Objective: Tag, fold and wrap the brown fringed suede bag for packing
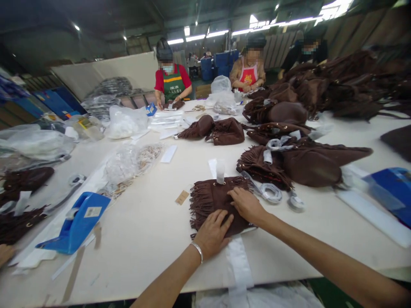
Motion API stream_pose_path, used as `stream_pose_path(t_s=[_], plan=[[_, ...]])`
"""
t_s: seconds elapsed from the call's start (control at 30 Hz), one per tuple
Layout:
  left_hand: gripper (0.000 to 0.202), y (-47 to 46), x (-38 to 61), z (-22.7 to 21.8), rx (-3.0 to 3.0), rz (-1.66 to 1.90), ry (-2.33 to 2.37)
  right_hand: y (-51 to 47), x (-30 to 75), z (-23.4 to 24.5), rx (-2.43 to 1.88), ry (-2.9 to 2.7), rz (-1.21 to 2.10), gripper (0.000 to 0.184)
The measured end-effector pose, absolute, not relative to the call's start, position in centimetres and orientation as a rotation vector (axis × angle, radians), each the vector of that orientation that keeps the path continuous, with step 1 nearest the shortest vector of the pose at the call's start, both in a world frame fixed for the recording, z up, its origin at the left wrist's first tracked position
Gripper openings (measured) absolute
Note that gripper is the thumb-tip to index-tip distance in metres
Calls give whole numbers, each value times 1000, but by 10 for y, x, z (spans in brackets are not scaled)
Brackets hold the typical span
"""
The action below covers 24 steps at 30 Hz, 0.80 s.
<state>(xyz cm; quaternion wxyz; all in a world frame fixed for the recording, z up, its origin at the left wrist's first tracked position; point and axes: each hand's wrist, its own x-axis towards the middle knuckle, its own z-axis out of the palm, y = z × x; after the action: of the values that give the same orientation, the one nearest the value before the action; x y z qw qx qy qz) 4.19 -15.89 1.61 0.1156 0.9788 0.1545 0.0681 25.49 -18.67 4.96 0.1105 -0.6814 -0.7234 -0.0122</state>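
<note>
A brown fringed suede bag (208, 201) lies flat on the white table (150, 239) right in front of me. My left hand (212, 233) rests on its near edge with the fingers stretched flat; a silver bangle circles that wrist. My right hand (247, 205) presses flat on the bag's right side, fingers spread. Neither hand holds anything. A white wrapped strip (220, 171) sticks up at the bag's far edge, and a small tan tag (182, 197) lies just left of it.
A blue tape dispenser (77, 222) sits at the left. Heaps of brown fringed bags (289, 162) fill the right and far side. Clear plastic bags (128, 162) and white paper lie mid-table. Three people work at the far end. A blue tray (393, 188) stands at right.
</note>
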Motion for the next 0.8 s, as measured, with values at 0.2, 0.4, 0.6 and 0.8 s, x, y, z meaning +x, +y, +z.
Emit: stream_pose_path(t_s=[0.2,0.4,0.6,0.8], plan=[[74,-159,40,12,2835,230,459,-244,302,41,-2352,-1844,-148,33],[70,-158,39,13,2807,220,453,-204,314,74,-2229,-1771,-203,32],[68,-155,37,28,2736,218,418,-103,280,72,-1911,-1625,410,34],[42,-155,42,31,2606,351,560,-126,268,60,-1676,-1867,332,23]])
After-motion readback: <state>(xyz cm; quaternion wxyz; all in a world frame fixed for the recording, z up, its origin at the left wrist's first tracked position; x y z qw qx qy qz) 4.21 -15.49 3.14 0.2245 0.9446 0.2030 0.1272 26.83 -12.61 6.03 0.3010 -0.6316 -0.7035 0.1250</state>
